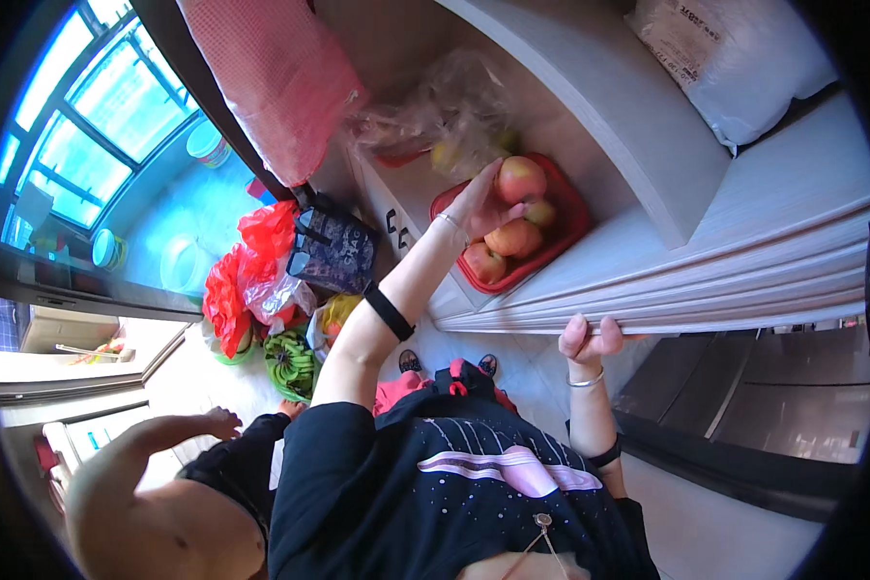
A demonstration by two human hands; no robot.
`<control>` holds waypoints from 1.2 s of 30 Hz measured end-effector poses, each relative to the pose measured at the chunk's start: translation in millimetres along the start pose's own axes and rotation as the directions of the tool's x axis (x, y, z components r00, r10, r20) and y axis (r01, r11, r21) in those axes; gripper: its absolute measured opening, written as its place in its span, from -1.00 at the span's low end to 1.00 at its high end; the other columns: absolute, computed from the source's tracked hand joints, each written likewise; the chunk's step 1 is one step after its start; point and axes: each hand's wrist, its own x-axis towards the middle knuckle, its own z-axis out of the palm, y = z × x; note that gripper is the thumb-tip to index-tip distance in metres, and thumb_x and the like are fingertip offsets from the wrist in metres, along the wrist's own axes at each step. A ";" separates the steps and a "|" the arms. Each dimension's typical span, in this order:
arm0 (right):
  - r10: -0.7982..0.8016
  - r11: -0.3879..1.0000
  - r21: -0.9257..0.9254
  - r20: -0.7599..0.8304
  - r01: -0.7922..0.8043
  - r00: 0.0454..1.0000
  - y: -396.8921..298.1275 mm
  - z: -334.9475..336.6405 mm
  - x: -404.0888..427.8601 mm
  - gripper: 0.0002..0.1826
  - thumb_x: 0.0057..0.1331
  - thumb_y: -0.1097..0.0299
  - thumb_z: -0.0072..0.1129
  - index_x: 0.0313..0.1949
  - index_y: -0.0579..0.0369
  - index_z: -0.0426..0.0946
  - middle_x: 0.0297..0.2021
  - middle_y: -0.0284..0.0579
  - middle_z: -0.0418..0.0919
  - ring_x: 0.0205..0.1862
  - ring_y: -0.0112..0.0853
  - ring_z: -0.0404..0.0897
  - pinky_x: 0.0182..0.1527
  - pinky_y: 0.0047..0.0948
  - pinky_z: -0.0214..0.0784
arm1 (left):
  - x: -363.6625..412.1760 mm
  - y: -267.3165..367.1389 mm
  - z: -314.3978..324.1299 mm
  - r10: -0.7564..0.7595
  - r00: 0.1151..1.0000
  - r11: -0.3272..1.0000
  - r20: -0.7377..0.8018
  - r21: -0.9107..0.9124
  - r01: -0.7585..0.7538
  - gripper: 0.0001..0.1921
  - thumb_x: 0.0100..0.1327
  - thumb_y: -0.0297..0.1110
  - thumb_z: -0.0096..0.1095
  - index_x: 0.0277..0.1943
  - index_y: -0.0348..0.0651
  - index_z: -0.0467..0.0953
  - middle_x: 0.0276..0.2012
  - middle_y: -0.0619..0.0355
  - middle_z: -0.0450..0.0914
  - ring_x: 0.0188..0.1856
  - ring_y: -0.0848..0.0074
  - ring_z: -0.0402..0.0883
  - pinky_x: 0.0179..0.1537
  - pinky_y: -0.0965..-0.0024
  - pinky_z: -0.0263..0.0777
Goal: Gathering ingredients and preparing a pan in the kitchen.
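My left hand (pixel 482 201) reaches into a pale cabinet, with its fingers and thumb around an apple (pixel 520 180). That apple is over a red plastic basket (pixel 578 210); whether it touches the fruit below I cannot tell. Several other apples (pixel 513 238) lie in the basket. Behind my left hand sits a clear plastic bag (pixel 471 119) with yellowish fruit showing through. My right hand (pixel 589 339) is at the cabinet's front edge (pixel 536 315), fingers curled on it; its thumb is mostly hidden.
A pink mesh cloth (pixel 283 87) hangs at upper left. Red plastic bags (pixel 226 301), a dark tote bag (pixel 336 243) and green bananas (pixel 290 364) crowd the floor. Another person (pixel 167 493) is close on my left. A white package (pixel 747 72) lies on the shelf at right.
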 end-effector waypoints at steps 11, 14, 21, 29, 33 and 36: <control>0.004 0.999 -0.037 0.065 -0.002 0.998 0.6 -3.6 -0.8 -0.54 0.11 0.47 -0.03 0.01 -0.05 0.11 0.27 -0.03 -0.45 0.29 0.07 -0.27 0.23 0.16 -0.26 | -17.3 1.8 -40.9 -0.310 0.949 0.845 0.050 -0.444 0.299 -0.21 0.12 0.33 -0.24 0.14 -0.24 0.14 -0.13 -0.27 0.36 -0.45 0.40 0.50 -0.44 0.55 0.54; -0.004 0.999 -0.034 0.027 0.005 1.000 0.2 -0.4 3.5 -0.54 0.10 0.48 -0.02 0.01 -0.05 0.11 0.26 0.01 -0.40 0.29 0.06 -0.25 0.23 0.14 -0.24 | -21.0 3.3 -37.7 -0.324 0.946 0.852 0.015 -0.429 0.299 -0.24 0.12 0.33 -0.25 0.14 -0.20 0.16 -0.16 -0.22 0.39 -0.48 0.40 0.48 -0.52 0.54 0.51; -0.047 0.986 -0.162 0.025 0.051 0.999 -0.7 1.5 10.2 -0.56 0.11 0.38 -0.07 0.00 0.04 0.07 0.19 0.19 -0.24 0.25 0.11 -0.18 0.20 0.18 -0.24 | 6.6 10.9 -10.3 0.286 0.859 0.816 -0.424 0.579 0.014 -0.36 0.14 0.14 -0.03 0.01 -0.32 0.21 -0.33 -0.12 0.52 -0.37 0.19 0.55 -0.51 0.37 0.46; 0.048 0.997 -0.062 -0.019 -0.049 0.999 -5.0 2.9 11.6 -0.58 0.10 0.45 0.01 -0.03 -0.11 0.16 0.09 0.07 -0.12 0.21 0.05 -0.07 0.17 0.09 -0.06 | 26.7 1.0 -31.3 0.494 0.861 -0.089 0.119 0.992 -0.087 -0.32 -0.05 0.01 0.25 0.01 -0.38 0.27 -0.20 -0.22 0.47 -0.13 0.11 0.49 -0.10 0.27 0.36; 0.029 0.999 -0.029 -0.029 -0.030 0.999 -6.8 7.6 11.9 -0.58 0.10 0.46 0.01 -0.04 -0.09 0.16 0.09 0.06 -0.12 0.21 0.06 -0.07 0.18 0.08 -0.06 | -1.2 -25.9 -44.9 0.399 0.909 -0.405 0.119 0.912 0.058 -0.17 -0.16 0.08 0.33 0.06 -0.40 0.24 -0.25 -0.13 0.50 -0.15 0.17 0.51 -0.13 0.30 0.38; 0.024 0.998 -0.054 -0.036 -0.026 0.999 -5.5 4.5 12.0 -0.58 0.10 0.48 0.01 -0.04 -0.08 0.16 0.09 0.06 -0.12 0.21 0.07 -0.07 0.17 0.09 -0.05 | -19.6 -42.2 -10.6 0.416 0.903 -0.427 -0.109 0.854 0.299 -0.14 -0.25 0.10 0.34 0.05 -0.34 0.24 -0.20 -0.13 0.47 -0.13 0.14 0.51 -0.13 0.26 0.40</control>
